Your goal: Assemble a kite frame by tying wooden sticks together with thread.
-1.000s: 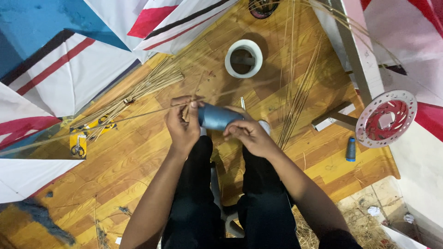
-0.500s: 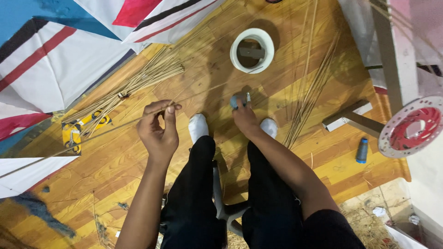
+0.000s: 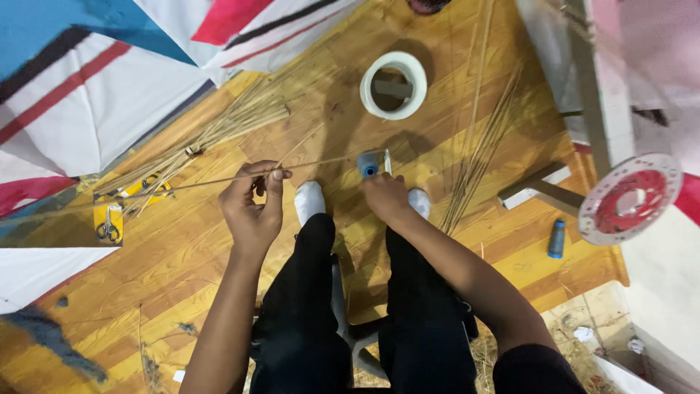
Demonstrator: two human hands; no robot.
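At nine o'clock a pair of scissors (image 3: pixel 108 228) is lying on a yellow card, and a bundle of sticks (image 3: pixel 219 135) is fanning out at ten o'clock. The left hand (image 3: pixel 251 208) is pinching one thin stick (image 3: pixel 321 162) between closed fingertips, holding it level. The right hand (image 3: pixel 385 195), at centre, is reaching down to a blue thread spool (image 3: pixel 367 165) standing on the floor at twelve o'clock; whether its fingers are closing on it I cannot tell. As I judge it, one stick is picked and no binding is showing yet. Counted: one tape roll (image 3: pixel 394 85), two blue spools, the second (image 3: pixel 557 238) at three o'clock, one red reel (image 3: pixel 631 198).
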